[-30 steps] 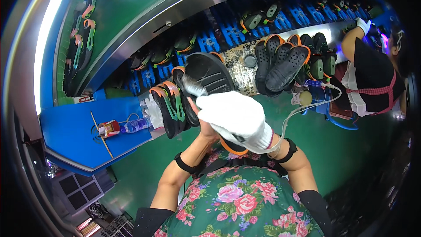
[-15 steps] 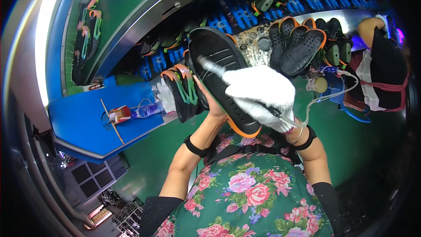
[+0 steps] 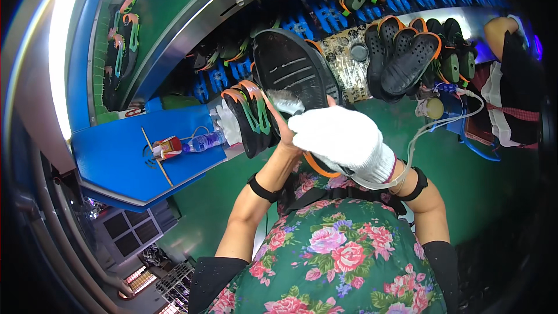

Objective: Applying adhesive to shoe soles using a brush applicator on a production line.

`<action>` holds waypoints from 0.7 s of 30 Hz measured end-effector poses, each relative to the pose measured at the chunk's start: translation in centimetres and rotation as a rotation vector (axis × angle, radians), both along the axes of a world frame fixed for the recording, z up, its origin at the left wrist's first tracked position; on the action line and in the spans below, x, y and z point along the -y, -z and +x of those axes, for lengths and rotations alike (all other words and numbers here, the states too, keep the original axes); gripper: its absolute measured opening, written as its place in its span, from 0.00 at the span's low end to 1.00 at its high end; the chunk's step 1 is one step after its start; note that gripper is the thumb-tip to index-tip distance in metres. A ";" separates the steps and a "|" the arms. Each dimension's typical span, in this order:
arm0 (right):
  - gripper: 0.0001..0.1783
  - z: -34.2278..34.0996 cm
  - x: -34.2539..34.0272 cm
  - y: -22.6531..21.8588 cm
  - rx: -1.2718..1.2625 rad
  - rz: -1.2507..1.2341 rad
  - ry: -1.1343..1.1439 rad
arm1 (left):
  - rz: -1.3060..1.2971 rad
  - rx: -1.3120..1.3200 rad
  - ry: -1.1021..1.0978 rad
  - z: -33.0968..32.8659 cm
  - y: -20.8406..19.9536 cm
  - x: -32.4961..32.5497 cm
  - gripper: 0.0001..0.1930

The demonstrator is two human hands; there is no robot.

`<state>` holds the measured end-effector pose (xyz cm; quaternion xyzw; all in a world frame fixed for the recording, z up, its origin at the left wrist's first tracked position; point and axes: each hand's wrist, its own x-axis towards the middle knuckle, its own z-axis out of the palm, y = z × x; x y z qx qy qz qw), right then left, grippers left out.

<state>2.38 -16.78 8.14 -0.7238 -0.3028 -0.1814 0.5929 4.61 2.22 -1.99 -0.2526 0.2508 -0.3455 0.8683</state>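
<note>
I see the black shoe (image 3: pixel 290 64) raised beyond the flowered apron (image 3: pixel 340 250), the bare left hand (image 3: pixel 286 135) curled around its edges, the gloved right hand (image 3: pixel 343 139) clenched on the brush (image 3: pixel 285 102). I'd want light, overlapping strokes to the rim, the shoe braced firmly.

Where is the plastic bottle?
In the head view, the plastic bottle lies on the blue table at the left, just right of the red box and left of the black shoes with green straps.

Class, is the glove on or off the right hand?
On: a white glove covers the right hand, its cuff ending at the bare forearm.
</note>
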 end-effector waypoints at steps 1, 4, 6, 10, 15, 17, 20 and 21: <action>0.17 0.4 0.6 -0.4 0.060 -0.030 -0.036 | 0.350 0.413 -0.005 0.6 0.2 0.2 0.68; 0.18 0.9 1.8 0.4 0.072 0.005 -0.092 | 0.935 0.841 0.046 1.4 -1.6 -0.2 0.63; 0.16 0.8 1.9 1.2 0.059 -0.069 0.031 | 1.074 0.662 -0.008 1.3 -3.5 0.9 0.62; 0.19 -1.2 0.0 2.5 0.115 -0.154 0.006 | 0.663 0.898 0.106 1.8 -3.4 0.8 0.68; 0.15 -0.5 1.8 0.8 0.017 -0.071 0.042 | 0.820 0.749 -0.006 1.8 -5.6 1.2 0.64; 0.15 -1.9 0.4 1.9 -0.109 -0.002 -0.001 | 0.760 0.790 0.028 2.1 -5.0 1.0 0.64; 0.14 -1.6 0.8 1.2 -0.040 -0.048 -0.010 | 0.734 0.851 0.059 2.7 -5.4 1.2 0.65; 0.16 -1.1 1.4 0.8 0.023 -0.054 -0.059 | 0.685 0.810 0.009 2.8 -6.0 1.5 0.65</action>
